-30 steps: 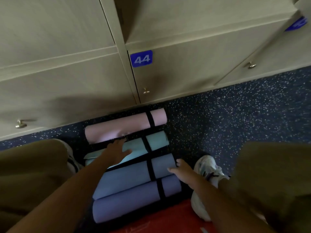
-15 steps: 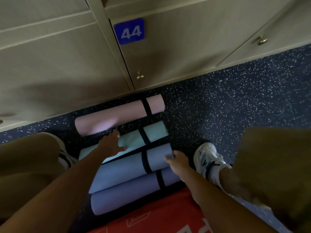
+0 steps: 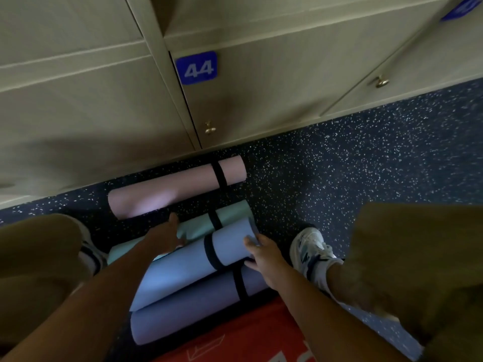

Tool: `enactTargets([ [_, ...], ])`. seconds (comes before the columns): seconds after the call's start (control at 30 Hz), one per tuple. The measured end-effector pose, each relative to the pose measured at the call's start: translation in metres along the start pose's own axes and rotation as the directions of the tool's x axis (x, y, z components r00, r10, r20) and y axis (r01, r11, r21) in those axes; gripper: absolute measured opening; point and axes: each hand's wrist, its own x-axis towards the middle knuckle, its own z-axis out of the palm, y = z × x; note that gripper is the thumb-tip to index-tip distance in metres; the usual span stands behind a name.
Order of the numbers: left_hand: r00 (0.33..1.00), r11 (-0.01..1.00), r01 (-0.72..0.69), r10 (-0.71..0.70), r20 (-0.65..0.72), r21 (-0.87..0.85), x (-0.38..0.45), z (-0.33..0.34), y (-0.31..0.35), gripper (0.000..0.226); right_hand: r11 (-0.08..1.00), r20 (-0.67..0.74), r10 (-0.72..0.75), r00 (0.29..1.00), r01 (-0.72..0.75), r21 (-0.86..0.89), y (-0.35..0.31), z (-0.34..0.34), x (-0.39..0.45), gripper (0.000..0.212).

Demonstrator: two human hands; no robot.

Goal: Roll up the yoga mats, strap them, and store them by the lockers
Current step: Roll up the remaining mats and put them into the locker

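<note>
Several rolled, black-strapped yoga mats lie side by side on the dark floor before the lockers (image 3: 261, 105). The pink mat (image 3: 167, 194) is nearest the lockers, then the teal mat (image 3: 227, 218), a light blue mat (image 3: 188, 270) and a purple mat (image 3: 188, 312). The light blue mat is tilted, its right end raised over the teal one. My right hand (image 3: 264, 259) grips that right end. My left hand (image 3: 167, 236) rests on the teal mat beside the blue one, thumb pointing toward the pink mat; its fingers are hidden.
A red mat (image 3: 243, 338) lies flat at the bottom edge. My bent knees and white sneakers (image 3: 313, 252) flank the mats. Locker 44's plate (image 3: 197, 67) and small brass knobs (image 3: 209, 129) sit above. Speckled floor (image 3: 366, 158) spreads to the right.
My right hand has taken hold of the light blue mat's right end and lifted it over the teal mat. My left hand stayed on the teal mat.
</note>
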Motion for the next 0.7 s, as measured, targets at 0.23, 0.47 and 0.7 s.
enactTargets([
  [0.23, 0.990, 0.975, -0.129, 0.116, -0.080, -0.182, -0.048, -0.056, 0.029, 0.116, 0.971, 0.002, -0.198, 0.980, 0.195, 0.135, -0.057, -0.019, -0.021, 0.024],
  [0.47, 0.953, 0.798, -0.261, 0.303, -0.013, -0.544, -0.150, -0.118, 0.082, 0.051, 0.898, -0.003, -0.437, 0.899, 0.437, 0.057, -0.153, -0.044, -0.082, 0.014],
  [0.7, 0.928, 0.659, -0.367, 0.308, -0.209, -0.656, -0.240, -0.114, 0.099, 0.089, 0.857, 0.136, -0.511, 0.849, 0.492, 0.150, -0.190, -0.055, -0.151, 0.017],
])
